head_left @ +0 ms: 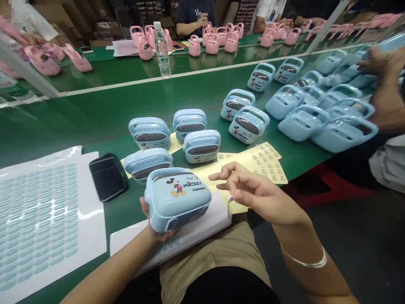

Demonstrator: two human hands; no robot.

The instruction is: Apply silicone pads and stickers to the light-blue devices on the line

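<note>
though tilted, device (179, 202) in left grip (155, 231)

Left hand (154, 235) held glossy light-blue plastic case (180, 204), cartoon-mouse print (177, 186) facing up. Right hand (261, 195), fingers (247, 179) part-curled, hovered near it above yellow paper sticker sheets (268, 164). Black rectangular phone (108, 177) lay on green table (79, 126), left of case.

Black phone (108, 176) flat on green bench (95, 114); clear bottle (163, 55) upright near pink cases (145, 50); co-worker (191, 14) beyond.
</note>
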